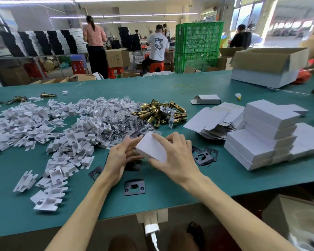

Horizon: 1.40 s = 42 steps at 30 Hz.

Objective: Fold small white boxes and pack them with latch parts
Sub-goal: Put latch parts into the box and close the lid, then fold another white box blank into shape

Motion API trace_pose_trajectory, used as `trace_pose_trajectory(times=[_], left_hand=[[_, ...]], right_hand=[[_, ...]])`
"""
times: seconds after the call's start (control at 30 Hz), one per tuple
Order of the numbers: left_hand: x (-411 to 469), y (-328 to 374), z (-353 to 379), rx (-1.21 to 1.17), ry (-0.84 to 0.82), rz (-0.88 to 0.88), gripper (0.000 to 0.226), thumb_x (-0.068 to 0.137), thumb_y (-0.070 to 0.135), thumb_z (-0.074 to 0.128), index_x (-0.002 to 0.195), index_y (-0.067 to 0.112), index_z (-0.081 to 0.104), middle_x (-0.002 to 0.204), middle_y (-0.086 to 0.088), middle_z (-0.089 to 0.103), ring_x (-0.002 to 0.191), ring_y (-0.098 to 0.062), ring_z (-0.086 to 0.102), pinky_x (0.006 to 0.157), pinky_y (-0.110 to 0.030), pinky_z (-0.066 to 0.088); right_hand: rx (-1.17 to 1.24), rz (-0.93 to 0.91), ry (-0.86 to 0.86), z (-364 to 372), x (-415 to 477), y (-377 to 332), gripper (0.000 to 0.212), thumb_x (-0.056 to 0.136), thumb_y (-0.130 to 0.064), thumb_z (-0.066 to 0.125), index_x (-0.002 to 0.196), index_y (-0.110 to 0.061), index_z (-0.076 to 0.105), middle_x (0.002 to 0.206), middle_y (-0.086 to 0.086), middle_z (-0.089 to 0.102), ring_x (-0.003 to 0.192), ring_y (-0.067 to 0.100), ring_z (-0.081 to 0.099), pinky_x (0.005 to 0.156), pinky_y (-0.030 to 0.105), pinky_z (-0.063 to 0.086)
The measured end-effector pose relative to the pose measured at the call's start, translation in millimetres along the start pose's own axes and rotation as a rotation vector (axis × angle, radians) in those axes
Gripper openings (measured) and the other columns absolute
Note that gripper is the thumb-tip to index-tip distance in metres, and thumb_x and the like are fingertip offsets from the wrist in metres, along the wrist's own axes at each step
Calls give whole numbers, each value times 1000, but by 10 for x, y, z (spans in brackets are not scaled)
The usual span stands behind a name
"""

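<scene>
On the green table [170, 87], the pile of white inserts [43, 124] at ten o'clock was large. The closed boxes [261, 142] at three o'clock looked finished, but many flat blanks [212, 118] at two and brass latches [161, 113] at twelve remained. At centre, your left hand [121, 156] and right hand [176, 156] gripped one small white box [150, 148], fingers wrapped around it. Readable: only "3" on a distant shirt [159, 43].
</scene>
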State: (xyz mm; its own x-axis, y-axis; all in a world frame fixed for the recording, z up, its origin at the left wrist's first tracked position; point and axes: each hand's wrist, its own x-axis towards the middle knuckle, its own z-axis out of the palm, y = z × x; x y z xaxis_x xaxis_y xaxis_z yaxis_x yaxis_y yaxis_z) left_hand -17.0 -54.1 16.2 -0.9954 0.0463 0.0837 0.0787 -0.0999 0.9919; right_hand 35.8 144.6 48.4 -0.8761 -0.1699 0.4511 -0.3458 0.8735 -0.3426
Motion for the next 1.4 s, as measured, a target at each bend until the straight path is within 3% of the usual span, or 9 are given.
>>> trace_pose_trajectory(times=[0.23, 0.57, 0.73, 0.87, 1.07, 1.17, 1.23, 1.33, 1.4], left_hand=[[35, -57, -5, 88, -59, 52, 33, 110, 21, 46, 120, 5, 73, 115, -13, 77, 100, -38, 75, 77, -30, 63], [67, -87, 10, 61, -68, 30, 44, 112, 29, 38, 116, 1, 71, 112, -17, 77, 95, -35, 76, 76, -30, 64], [73, -87, 18, 63, -61, 33, 44, 112, 29, 38, 114, 0, 71, 109, -18, 77, 93, -34, 76, 75, -29, 64], [73, -94, 25, 74, -48, 39, 44, 112, 29, 39, 113, 1, 72, 107, -18, 78, 91, -34, 76, 75, -30, 64], [61, -71, 28, 62, -40, 29, 44, 112, 29, 39, 114, 0, 72, 107, -17, 78, 90, -33, 76, 74, -29, 63], [60, -52, 29, 36, -28, 20, 44, 112, 29, 39, 113, -1, 72, 107, -17, 78, 88, -31, 77, 73, -29, 63], [63, -52, 23, 29, -24, 19, 45, 112, 30, 39, 113, -1, 72, 107, -17, 78, 87, -31, 77, 73, -29, 62], [77, -66, 4, 35, -37, 17, 46, 112, 32, 38, 113, 1, 72, 107, -16, 78, 88, -30, 77, 73, -28, 62], [87, -75, 5, 28, -40, 24, 43, 112, 30, 40, 113, 2, 72, 109, -17, 78, 88, -31, 77, 73, -29, 62]], right_hand=[[-258, 221, 202, -845, -124, 782, 60, 92, -51, 66, 146, -28, 52, 131, 14, 46, 123, 34, 40, 96, 43, 25], [-662, 409, 76, -1027, -325, 1521, 52, 97, -53, 56, 136, -19, 56, 133, 17, 46, 119, 35, 38, 91, 44, 26], [-736, 426, 64, -979, -268, 1568, 39, 98, -37, 60, 121, -6, 64, 137, 18, 46, 125, 37, 35, 94, 46, 21], [-785, 306, 46, -826, -99, 1436, 49, 84, -6, 63, 133, -7, 55, 138, 16, 48, 129, 35, 40, 99, 45, 18], [-769, 140, -69, -489, 424, 1266, 61, 96, -21, 58, 150, -13, 32, 155, 10, 38, 145, 29, 32, 118, 49, 16], [-803, 179, -180, -415, 595, 1291, 51, 98, -19, 54, 147, -15, 39, 157, 11, 36, 150, 33, 22, 118, 52, 16], [-818, 160, -201, -404, 639, 1287, 36, 99, -16, 50, 134, -17, 49, 143, 6, 52, 144, 30, 34, 117, 52, 20], [-722, 68, -77, -405, 632, 1265, 31, 99, -11, 52, 129, -17, 52, 131, 0, 62, 131, 25, 48, 113, 44, 26], [-459, 2, 80, -410, 601, 1145, 42, 96, 0, 53, 137, -11, 56, 136, 6, 64, 129, 29, 52, 108, 41, 32]])
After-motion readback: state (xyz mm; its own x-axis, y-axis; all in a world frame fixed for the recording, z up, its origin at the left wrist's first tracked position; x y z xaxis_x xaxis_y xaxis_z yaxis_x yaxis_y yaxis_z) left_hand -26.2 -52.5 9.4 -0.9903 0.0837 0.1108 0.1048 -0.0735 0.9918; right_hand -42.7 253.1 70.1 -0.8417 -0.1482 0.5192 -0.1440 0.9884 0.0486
